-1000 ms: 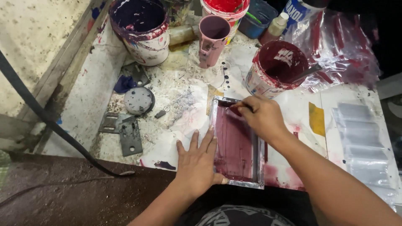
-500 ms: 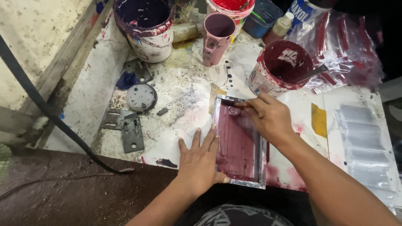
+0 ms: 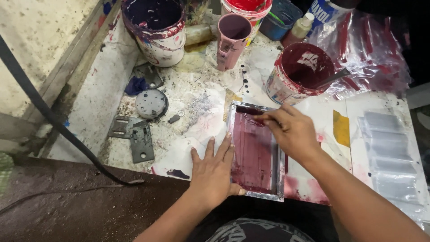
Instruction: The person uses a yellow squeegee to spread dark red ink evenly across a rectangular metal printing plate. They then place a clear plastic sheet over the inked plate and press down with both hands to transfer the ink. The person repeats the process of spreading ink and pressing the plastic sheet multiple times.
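Observation:
A small metal-framed printing screen [image 3: 256,152], stained dark red, lies flat on the paint-spattered table. My left hand [image 3: 214,172] rests flat on the table with fingers spread, pressing against the frame's left edge. My right hand [image 3: 289,130] is at the frame's far end, fingers closed on a small squeegee [image 3: 253,115] that is mostly hidden under them. A bucket of dark red ink [image 3: 301,71] with a stick in it stands just beyond my right hand.
A purple-stained bucket [image 3: 154,29], a mauve jug [image 3: 232,38] and a red-filled tub [image 3: 246,8] stand at the back. A round lid [image 3: 151,104] and metal hinge plates [image 3: 134,136] lie left. Clear plastic pouches [image 3: 392,161] are stacked right. A black cable [image 3: 49,118] crosses the left.
My right hand has shifted slightly along the top of the frame; the left hand stays pressed beside it. The view has tilted a little.

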